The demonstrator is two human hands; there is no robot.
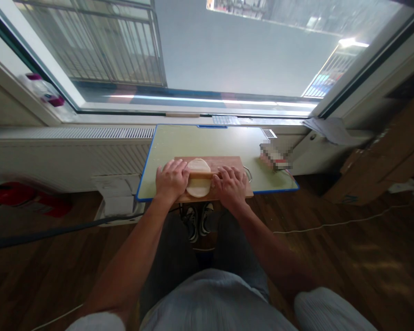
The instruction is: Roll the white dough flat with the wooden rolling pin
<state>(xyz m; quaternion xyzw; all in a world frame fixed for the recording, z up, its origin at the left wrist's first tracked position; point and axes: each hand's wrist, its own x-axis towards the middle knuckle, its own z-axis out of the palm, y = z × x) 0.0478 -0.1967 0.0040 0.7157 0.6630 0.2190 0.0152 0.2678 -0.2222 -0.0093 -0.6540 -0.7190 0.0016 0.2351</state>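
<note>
A pale, flattened round of dough [198, 187] lies on a wooden board [227, 161] in front of me. Across its middle runs a wooden rolling pin [200, 175]. My left hand [171, 180] is over the pin's left end, fingers curled on it at the dough's left edge. On the other end sits my right hand [231, 185], also curled over the pin, just right of the dough. Both palms hide the pin's ends. A metal handle [248, 173] sticks out at the board's right side.
The board stands on a small blue-edged table [179, 140] below a window. A blurred-out item [275, 156] lies at its right. A radiator [72, 156], a red fire extinguisher [27, 198] and a bottle [45, 89] are on the left; a cardboard box [376, 156] stands right.
</note>
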